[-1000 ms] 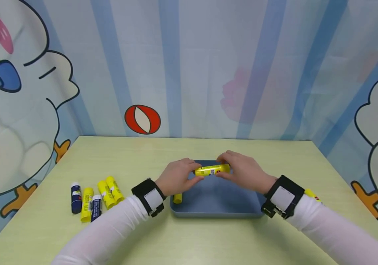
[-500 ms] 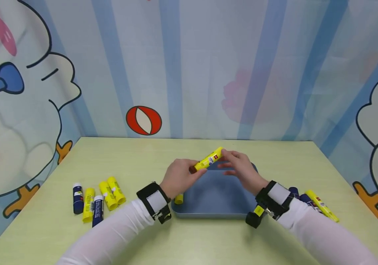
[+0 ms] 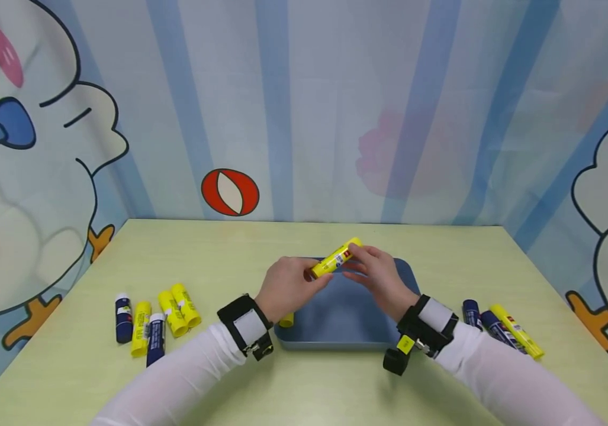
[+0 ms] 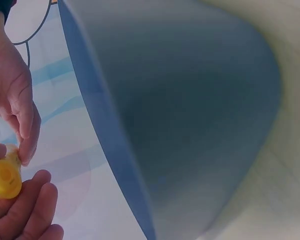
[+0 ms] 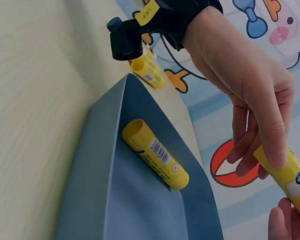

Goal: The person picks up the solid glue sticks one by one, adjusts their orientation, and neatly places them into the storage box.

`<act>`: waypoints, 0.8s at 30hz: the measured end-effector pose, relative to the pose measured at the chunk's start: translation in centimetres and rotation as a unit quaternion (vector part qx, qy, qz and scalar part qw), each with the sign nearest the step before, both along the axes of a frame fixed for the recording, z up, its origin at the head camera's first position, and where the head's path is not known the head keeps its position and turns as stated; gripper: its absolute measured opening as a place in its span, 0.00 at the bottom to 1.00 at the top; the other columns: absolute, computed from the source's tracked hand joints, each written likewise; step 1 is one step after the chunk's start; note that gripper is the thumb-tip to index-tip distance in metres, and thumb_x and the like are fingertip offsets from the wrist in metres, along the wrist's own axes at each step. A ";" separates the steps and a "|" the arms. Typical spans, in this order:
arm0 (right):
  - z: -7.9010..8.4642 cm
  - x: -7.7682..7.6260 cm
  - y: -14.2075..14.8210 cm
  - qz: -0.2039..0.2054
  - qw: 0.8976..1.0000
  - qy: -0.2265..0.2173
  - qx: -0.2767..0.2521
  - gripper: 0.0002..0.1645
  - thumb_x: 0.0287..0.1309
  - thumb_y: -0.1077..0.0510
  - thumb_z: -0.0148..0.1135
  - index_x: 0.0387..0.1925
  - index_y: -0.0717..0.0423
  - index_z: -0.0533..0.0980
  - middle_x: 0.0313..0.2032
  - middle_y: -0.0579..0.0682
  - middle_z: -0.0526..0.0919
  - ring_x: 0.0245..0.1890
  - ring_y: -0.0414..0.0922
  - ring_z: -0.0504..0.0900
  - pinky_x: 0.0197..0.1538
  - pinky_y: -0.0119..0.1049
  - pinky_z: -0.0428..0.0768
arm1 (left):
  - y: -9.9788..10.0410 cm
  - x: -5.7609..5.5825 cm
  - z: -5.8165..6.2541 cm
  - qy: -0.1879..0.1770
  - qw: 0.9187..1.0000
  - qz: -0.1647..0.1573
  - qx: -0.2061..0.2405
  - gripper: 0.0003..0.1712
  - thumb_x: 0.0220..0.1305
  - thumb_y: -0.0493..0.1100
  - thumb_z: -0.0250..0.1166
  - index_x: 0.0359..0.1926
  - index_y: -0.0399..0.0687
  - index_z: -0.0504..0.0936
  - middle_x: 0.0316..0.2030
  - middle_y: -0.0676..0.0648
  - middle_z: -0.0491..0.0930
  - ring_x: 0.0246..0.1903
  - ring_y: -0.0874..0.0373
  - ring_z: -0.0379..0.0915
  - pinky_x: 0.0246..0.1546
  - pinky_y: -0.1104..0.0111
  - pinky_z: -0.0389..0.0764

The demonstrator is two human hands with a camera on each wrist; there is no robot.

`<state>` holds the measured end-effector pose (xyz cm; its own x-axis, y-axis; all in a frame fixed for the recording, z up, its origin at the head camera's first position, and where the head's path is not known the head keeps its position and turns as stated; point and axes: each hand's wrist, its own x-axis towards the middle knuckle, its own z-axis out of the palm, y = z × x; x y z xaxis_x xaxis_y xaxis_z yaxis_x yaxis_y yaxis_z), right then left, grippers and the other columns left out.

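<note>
precariously, a yellow glue stick (image 3: 333, 260) slants between two hands, above the blue-grey tray (image 3: 348, 345).
the left hand (image 3: 282, 285) pinches its left end, fingers curled; the right hand (image 3: 383, 283) seems to pinch the other end, though how firmly is hard to tell. if the two pulled or twisted unevenly, the smooth barrel could slip and drop, perhaps knocking the other glue stick (image 5: 156, 154) lying in the tray.
</note>
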<state>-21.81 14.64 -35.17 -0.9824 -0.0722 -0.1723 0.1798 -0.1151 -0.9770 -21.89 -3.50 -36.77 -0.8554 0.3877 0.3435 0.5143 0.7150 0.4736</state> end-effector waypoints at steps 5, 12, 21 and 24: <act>-0.1 0.2 -0.3 -0.001 1.000 0.013 0.007 0.27 0.61 0.48 0.51 0.52 0.66 0.64 0.47 0.59 0.72 0.45 0.50 0.76 0.45 0.35 0.76 | -0.8 0.3 0.1 0.008 1.000 -0.014 -0.027 0.18 0.54 0.57 0.62 0.36 0.50 0.83 0.22 0.58 0.77 0.20 0.67 0.67 0.18 0.76 0.68; -0.3 -0.2 0.2 0.004 0.999 0.016 0.045 0.27 0.61 0.49 0.52 0.52 0.67 0.64 0.45 0.59 0.73 0.40 0.47 0.78 0.45 0.36 0.76 | -4.0 0.5 0.3 0.041 0.995 -0.003 -0.092 0.22 0.56 0.60 0.59 0.40 0.49 0.82 0.24 0.57 0.79 0.17 0.68 0.68 0.15 0.76 0.66; -0.6 -2.4 -0.3 0.132 0.976 -0.021 0.170 0.26 0.61 0.52 0.52 0.52 0.69 0.64 0.44 0.61 0.74 0.42 0.52 0.77 0.45 0.43 0.75 | -8.0 -1.7 -1.6 -0.140 0.981 0.078 -0.108 0.20 0.57 0.60 0.57 0.35 0.49 0.75 0.18 0.53 0.74 0.16 0.60 0.68 0.16 0.70 0.68; -1.0 -3.0 -1.3 0.157 0.965 -0.032 0.210 0.26 0.61 0.53 0.52 0.53 0.68 0.64 0.43 0.60 0.74 0.39 0.52 0.78 0.42 0.42 0.77 | -7.8 -1.8 -2.0 -0.229 0.966 0.072 -0.091 0.20 0.57 0.60 0.57 0.32 0.48 0.74 0.16 0.51 0.75 0.15 0.58 0.71 0.18 0.68 0.69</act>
